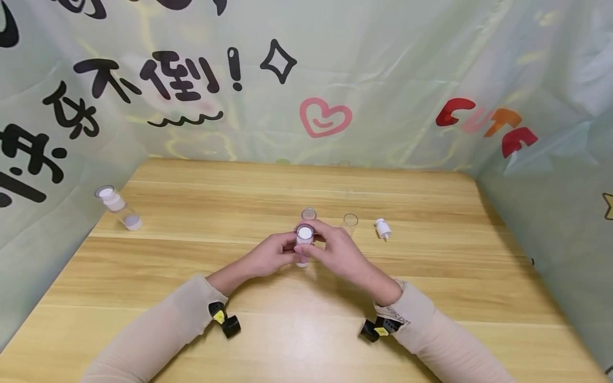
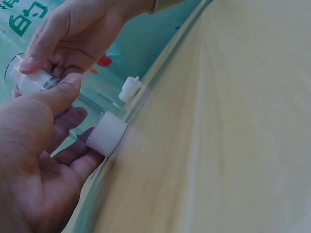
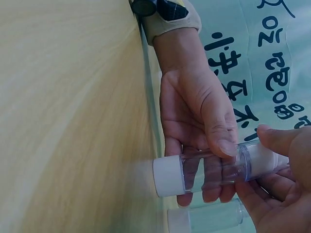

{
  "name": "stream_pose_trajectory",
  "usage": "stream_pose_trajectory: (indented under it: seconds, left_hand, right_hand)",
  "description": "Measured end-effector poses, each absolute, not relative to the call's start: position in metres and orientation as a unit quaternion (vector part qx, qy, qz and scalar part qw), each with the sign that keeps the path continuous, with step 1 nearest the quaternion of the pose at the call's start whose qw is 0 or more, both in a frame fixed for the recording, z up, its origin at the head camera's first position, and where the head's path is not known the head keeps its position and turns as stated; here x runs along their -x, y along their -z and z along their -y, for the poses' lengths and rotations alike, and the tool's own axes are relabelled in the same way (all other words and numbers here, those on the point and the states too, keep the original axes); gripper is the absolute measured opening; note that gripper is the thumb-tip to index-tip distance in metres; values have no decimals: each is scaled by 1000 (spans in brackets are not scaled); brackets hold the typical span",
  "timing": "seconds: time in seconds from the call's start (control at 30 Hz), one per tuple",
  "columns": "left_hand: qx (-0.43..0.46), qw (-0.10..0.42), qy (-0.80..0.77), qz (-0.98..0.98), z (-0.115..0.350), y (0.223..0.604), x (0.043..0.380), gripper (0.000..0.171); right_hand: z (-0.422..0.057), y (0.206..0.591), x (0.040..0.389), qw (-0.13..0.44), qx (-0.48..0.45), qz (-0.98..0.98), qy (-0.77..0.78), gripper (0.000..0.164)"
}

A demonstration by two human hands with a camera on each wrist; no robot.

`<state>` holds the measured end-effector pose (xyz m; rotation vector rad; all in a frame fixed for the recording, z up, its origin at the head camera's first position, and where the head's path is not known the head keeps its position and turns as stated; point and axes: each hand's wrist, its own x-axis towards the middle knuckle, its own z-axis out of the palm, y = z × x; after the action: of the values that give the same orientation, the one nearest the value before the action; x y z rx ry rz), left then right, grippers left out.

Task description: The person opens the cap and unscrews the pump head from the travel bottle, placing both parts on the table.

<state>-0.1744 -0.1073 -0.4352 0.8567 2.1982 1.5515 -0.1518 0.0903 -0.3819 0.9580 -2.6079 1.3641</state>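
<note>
Both hands are on a small pump bottle (image 1: pixel 304 234) with a clear body, held upright near the middle of the table. My left hand (image 1: pixel 269 255) grips the clear body, its thumb and fingers showing around it in the right wrist view. At the top, my right hand (image 1: pixel 341 254) pinches the white pump section (image 3: pixel 260 160) between thumb and fingers. The bottle's white base (image 3: pixel 169 175) is close over the tabletop. Just behind it stands another clear bottle (image 3: pixel 214 217) with a white base, partly hidden by the hands in the head view.
A clear cap (image 1: pixel 350 219) stands right of the hands, partly hidden. Farther right, a white pump head (image 1: pixel 383 229) lies on the wooden table (image 1: pixel 431 298). Another pump bottle (image 1: pixel 119 208) stands at the far left. Printed fabric (image 1: pixel 383 80) encloses the back and sides.
</note>
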Motion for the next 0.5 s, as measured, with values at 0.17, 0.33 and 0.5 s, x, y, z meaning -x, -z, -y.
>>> stream_pose_trajectory:
  seconds: [0.17,0.33,0.5]
  left_hand:
    - [-304,149,-533,-775,107,435,174,28]
    - [-305,142,-515,-788,108,433,175,26]
    - [-313,151,-524,-778,109,434,176,26]
  right_hand:
    - [-91,385,151,63,-326,851,-407,33]
    - [-92,386,152,93,-345,850,-388,31]
    - [-93,384,153,80,-336,856,-385,28]
